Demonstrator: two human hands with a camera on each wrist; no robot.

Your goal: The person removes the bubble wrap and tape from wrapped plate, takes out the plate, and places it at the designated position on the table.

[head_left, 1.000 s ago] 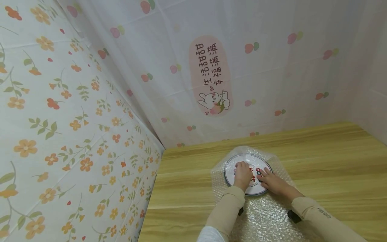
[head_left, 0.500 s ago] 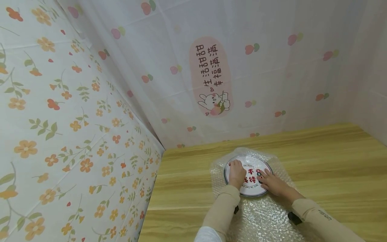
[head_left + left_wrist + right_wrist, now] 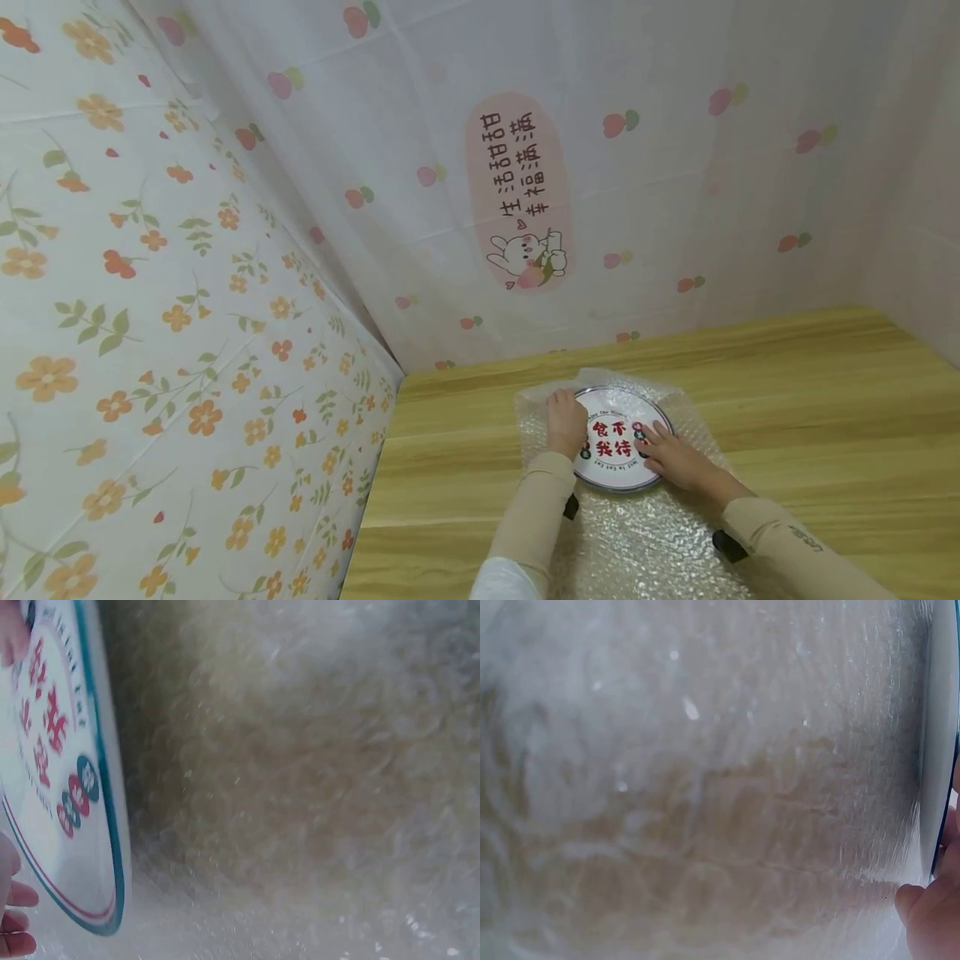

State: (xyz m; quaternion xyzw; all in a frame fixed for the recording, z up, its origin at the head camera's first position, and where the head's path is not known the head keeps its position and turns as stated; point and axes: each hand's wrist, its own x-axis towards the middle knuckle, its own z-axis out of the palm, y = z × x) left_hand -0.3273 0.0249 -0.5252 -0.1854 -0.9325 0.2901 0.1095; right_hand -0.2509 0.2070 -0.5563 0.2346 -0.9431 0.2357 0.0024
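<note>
A round white plate (image 3: pixel 617 477) with red characters and a dark rim lies face up on a sheet of bubble wrap (image 3: pixel 645 542). At the plate's left edge is my left hand (image 3: pixel 567 423), its fingers loosely bent. In the left wrist view, its fingertips (image 3: pixel 19 922) show beside the teal-edged plate (image 3: pixel 82 877), over the wrap. My right hand (image 3: pixel 675 457) rests on the plate's right side with fingers spread over the rim. The right wrist view shows its thumb (image 3: pixel 909 901) just outside the rim.
The wood-grain table (image 3: pixel 810 400) reaches back to a white curtain (image 3: pixel 675 183) with printed fruit. On the left hangs a flower-patterned cloth (image 3: pixel 187 350). The bubble wrap runs toward the front edge under both forearms.
My left hand has slid left across the plate to its left edge, uncovering the red characters. The right hand has stayed on the right rim.
</note>
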